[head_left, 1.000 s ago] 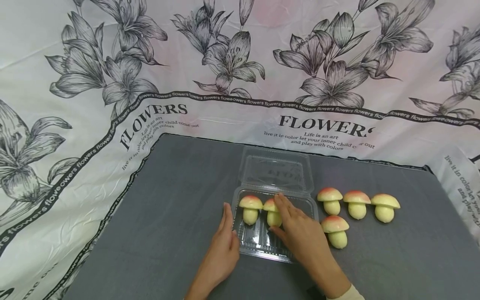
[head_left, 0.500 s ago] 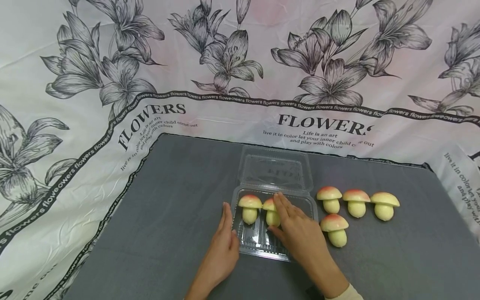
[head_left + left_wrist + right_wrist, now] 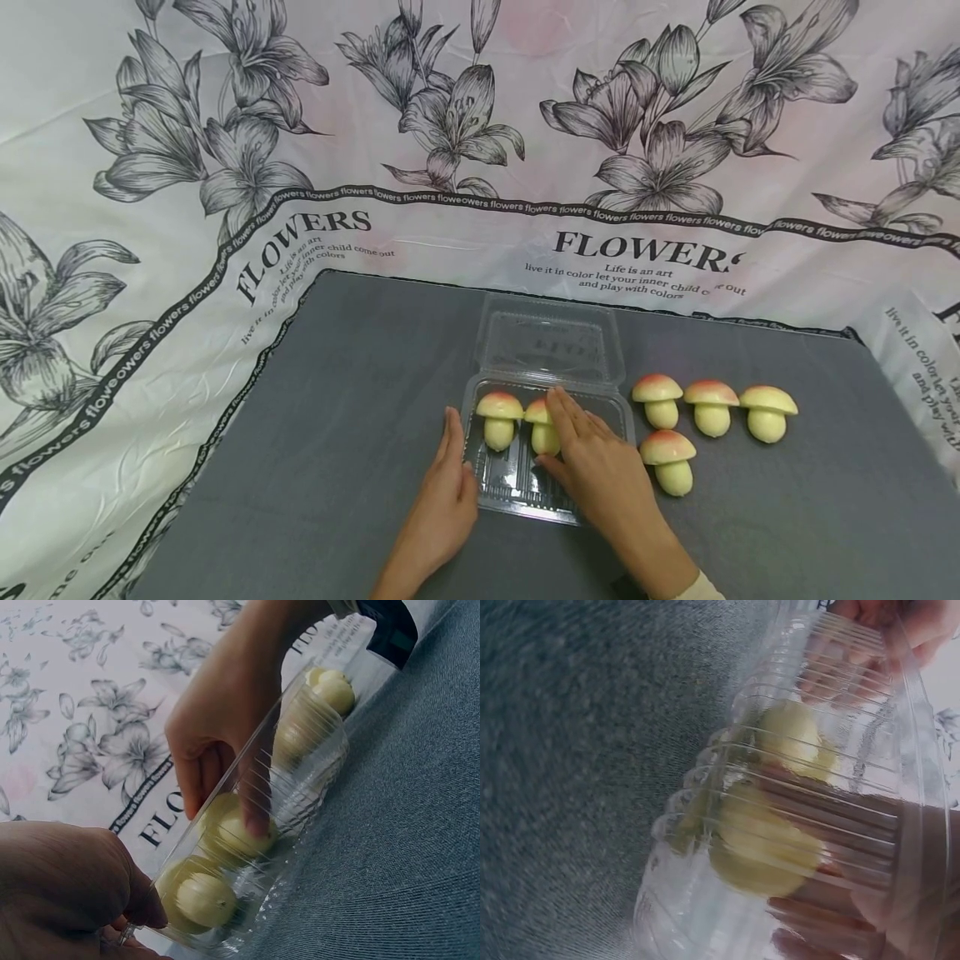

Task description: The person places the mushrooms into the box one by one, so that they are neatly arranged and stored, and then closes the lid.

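Observation:
A clear plastic clamshell container [image 3: 517, 497] lies with its lid tipped back, two toy mushrooms inside. One toy mushroom [image 3: 498, 417], yellow with a reddish cap top, sits at the left. My right hand [image 3: 603, 471] reaches in and pinches the second toy mushroom [image 3: 543, 437] between thumb and fingers, partly covering it. Along the container's left side, my left hand [image 3: 442, 492] grips the rim; the left wrist view shows the thumb [image 3: 146, 900] over that edge. The right wrist view looks through the ribbed wall at the held mushroom [image 3: 757, 855].
Right of the container, several toy mushrooms lie on the grey tabletop [image 3: 337, 400]: three in a row, including the middle one [image 3: 712, 408], and one toy mushroom [image 3: 669, 462] nearer me. The lid [image 3: 551, 337] extends toward the white flower-printed cloth [image 3: 450, 250] behind.

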A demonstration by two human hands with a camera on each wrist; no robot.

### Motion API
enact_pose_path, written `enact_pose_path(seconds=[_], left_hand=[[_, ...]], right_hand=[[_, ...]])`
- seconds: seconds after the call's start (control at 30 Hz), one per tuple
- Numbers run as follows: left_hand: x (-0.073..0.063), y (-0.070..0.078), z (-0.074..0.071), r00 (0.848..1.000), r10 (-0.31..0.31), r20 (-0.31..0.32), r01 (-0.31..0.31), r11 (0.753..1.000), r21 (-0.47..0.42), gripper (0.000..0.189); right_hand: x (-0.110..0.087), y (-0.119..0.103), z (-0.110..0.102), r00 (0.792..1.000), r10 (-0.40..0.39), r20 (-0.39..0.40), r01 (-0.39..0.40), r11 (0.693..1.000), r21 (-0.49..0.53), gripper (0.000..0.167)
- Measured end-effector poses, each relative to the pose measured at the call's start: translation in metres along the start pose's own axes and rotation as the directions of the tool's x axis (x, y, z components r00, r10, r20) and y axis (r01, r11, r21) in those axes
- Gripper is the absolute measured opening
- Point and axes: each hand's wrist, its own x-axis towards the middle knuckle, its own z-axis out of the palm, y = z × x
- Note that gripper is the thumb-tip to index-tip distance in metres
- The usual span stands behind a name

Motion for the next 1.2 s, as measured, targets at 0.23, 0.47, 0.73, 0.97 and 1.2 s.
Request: enact_pose_path(seconds=[0.23, 0.47, 0.73, 0.97, 1.2], left_hand=[[0.001, 0.000, 0.000, 1.000, 0.006, -0.007, -0.006, 1.000, -0.006, 0.075], [0.000, 0.000, -0.001, 1.000, 0.003, -0.003, -0.003, 1.000, -0.008, 0.075], [0.000, -0.002, -0.001, 1.000, 0.005, -0.002, -0.005, 1.000, -0.004, 0.075], [-0.001, -0.002, -0.001, 1.000, 0.003, 0.008, -0.003, 1.000, -0.010, 0.074], [-0.001, -0.001, -0.001, 1.000, 0.008, 0.011, -0.008, 1.000, -0.013, 0.074]], right_hand=[[0.001, 0.003, -0.006, 0.999, -0.005, -0.047, 0.005, 1.000, 0.013, 0.093], [0.000, 0.007, -0.012, 0.997, 0.026, -0.074, -0.019, 0.996, 0.085, 0.086], [-0.003, 0.019, -0.023, 0.994, 0.062, -0.093, -0.046, 0.986, 0.159, 0.076], [-0.007, 0.038, -0.036, 0.992, 0.122, -0.044, -0.112, 0.975, 0.193, 0.074], [-0.010, 0.060, -0.048, 0.990, 0.106, -0.089, -0.088, 0.979, 0.186, 0.076]])
